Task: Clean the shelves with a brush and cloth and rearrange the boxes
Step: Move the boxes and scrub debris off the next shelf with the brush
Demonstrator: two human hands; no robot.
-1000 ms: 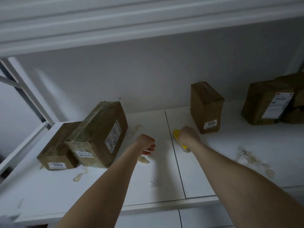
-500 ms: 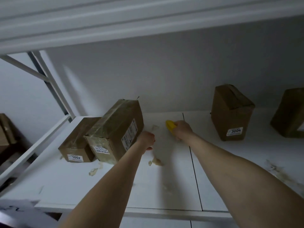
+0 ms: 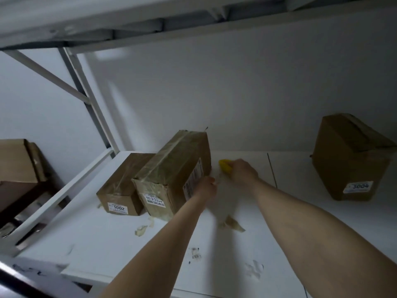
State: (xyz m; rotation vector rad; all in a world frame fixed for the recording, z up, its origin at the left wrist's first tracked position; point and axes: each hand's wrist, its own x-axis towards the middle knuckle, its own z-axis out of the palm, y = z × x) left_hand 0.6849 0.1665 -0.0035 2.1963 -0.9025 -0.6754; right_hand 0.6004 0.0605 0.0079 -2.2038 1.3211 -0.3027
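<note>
Brush (image 3: 224, 166) gripped at shelf (image 3: 236, 267) back

The yellow brush is clasped by the right hand (image 3: 243, 172), just right of the taped box (image 3: 171, 175). The left hand (image 3: 207, 187) is set against that box's side; whether it grips cannot be told. Scraps (image 3: 232, 223) are strewn nearer the front.

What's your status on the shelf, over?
Right hand grips yellow brush beside taped box. Left hand at that box's labelled side, grip unclear. Scraps litter the shelf.

Matt white shelf board (image 3: 120, 244), brown cardboard boxes (image 3: 171, 175) under glossy tape, yellow plastic brush (image 3: 224, 165)
</note>
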